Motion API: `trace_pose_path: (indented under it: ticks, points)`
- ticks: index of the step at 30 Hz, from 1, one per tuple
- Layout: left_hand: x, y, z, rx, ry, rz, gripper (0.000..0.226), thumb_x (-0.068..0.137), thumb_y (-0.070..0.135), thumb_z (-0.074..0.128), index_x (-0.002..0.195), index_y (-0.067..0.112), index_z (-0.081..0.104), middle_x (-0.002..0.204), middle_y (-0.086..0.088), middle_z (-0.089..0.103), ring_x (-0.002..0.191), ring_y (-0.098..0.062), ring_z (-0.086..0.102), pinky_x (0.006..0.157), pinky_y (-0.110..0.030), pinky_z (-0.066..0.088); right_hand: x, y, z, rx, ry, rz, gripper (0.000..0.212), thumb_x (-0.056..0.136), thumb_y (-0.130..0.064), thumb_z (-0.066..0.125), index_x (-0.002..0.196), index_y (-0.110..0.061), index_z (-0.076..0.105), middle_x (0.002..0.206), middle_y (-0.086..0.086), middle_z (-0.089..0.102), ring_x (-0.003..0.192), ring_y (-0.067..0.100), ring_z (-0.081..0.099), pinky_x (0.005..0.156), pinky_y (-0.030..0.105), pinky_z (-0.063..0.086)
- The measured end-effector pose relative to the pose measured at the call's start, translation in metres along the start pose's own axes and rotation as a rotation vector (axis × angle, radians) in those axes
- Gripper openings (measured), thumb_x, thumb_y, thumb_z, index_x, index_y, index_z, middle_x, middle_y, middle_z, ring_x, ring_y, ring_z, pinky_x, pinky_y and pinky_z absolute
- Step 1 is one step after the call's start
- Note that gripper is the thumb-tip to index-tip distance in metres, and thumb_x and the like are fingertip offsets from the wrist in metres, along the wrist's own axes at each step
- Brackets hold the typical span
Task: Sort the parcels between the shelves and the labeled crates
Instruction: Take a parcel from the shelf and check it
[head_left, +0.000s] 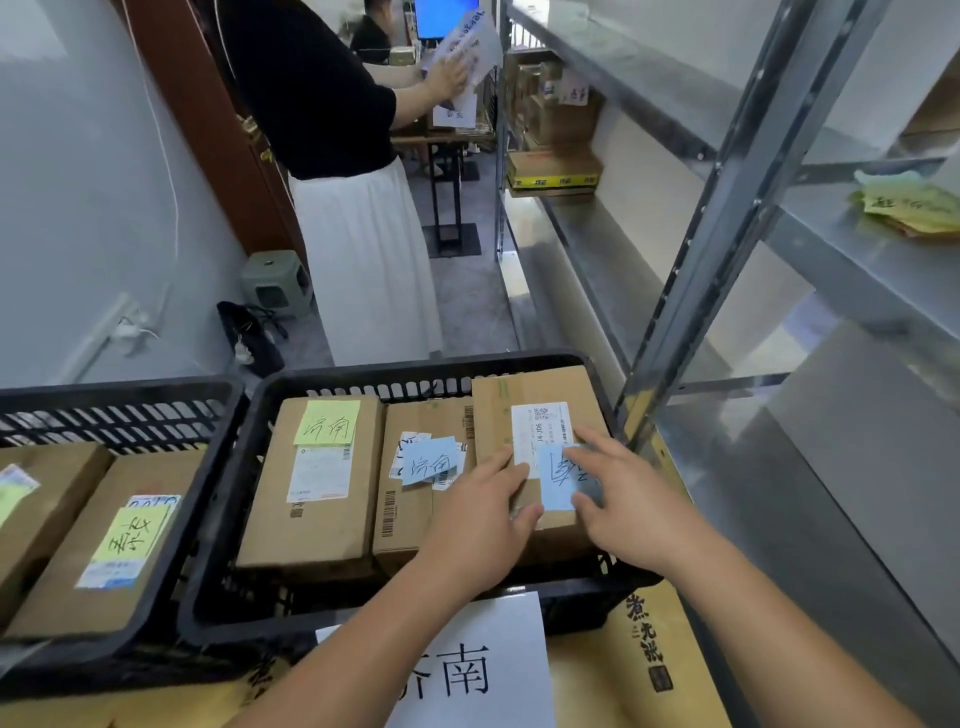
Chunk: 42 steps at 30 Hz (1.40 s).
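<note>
A black plastic crate (332, 375) holds three cardboard parcels side by side. The right parcel (493, 415) carries a white shipping label and a blue handwritten note. Both my hands lie on top of it. My left hand (483, 519) rests on its left side with the thumb at the near edge. My right hand (623, 499) presses spread fingers over the blue note. The left parcel (317, 519) has a yellow note, and the middle parcel (410, 514) a blue one. A white paper sign (488, 670) hangs on the crate's front.
A second black crate (130, 389) with parcels sits to the left. Grey metal shelving (727, 208) runs along the right, with a yellow packet (909, 208) on one shelf and boxes (556, 166) farther back. A person in a black top (337, 156) stands ahead in the aisle beside a green stool (275, 280).
</note>
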<state>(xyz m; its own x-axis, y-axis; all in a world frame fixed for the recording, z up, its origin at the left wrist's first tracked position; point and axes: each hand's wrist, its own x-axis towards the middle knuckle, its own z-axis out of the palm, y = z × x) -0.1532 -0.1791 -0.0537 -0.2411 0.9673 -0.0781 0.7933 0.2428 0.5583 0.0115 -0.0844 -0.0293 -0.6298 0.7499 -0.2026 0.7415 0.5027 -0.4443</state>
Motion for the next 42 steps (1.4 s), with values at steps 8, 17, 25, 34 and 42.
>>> trace_pose_path:
  ticks: [8,17,25,34,42]
  points:
    - [0.029,-0.012,0.022,0.086,-0.068,-0.045,0.049,0.1,0.041,0.053,0.146,0.024,0.049,0.162,0.002,0.031,0.14,-0.02,0.041,0.112,-0.039,0.041,0.031,0.0,0.009,-0.091,-0.136,0.041,0.059,0.099,-0.016,0.055,0.155,-0.016,0.037,0.168,-0.004,0.021,0.14,0.022,0.045,0.112,0.033,0.041]
    - [0.044,-0.019,0.047,0.311,-0.072,-0.036,0.033,0.098,0.04,0.051,0.126,0.023,0.059,0.148,0.001,0.047,0.115,-0.028,0.056,0.088,-0.038,0.048,0.059,-0.003,0.038,-0.615,-0.209,0.092,0.048,0.096,-0.019,0.058,0.141,-0.016,0.044,0.142,0.006,0.049,0.119,0.03,0.055,0.075,0.04,0.047]
    - [0.054,-0.037,0.067,0.516,-0.189,0.054,0.038,0.093,0.04,0.053,0.129,0.027,0.055,0.143,0.0,0.049,0.131,-0.025,0.037,0.105,-0.041,0.028,0.065,0.014,0.087,-0.455,-0.274,0.059,0.039,0.101,-0.027,0.054,0.138,-0.019,0.047,0.138,0.009,0.047,0.127,0.033,0.048,0.096,0.047,0.05]
    - [0.051,-0.035,0.052,0.483,-0.19,0.07,0.052,0.093,0.042,0.054,0.143,0.03,0.046,0.153,0.006,0.042,0.139,-0.023,0.03,0.11,-0.046,0.026,0.064,0.019,0.067,-0.331,-0.253,-0.026,0.048,0.097,-0.032,0.057,0.143,-0.021,0.048,0.136,0.007,0.051,0.125,0.031,0.051,0.099,0.047,0.052]
    - [0.031,-0.03,0.002,0.511,-0.122,0.083,0.09,0.085,0.073,0.052,0.158,0.037,0.016,0.169,0.004,0.009,0.154,-0.026,0.008,0.121,-0.046,0.012,0.015,0.007,0.026,-0.312,0.074,-0.058,0.068,0.096,-0.052,0.056,0.155,-0.028,0.034,0.159,0.002,0.037,0.148,0.026,0.029,0.121,0.046,0.027]
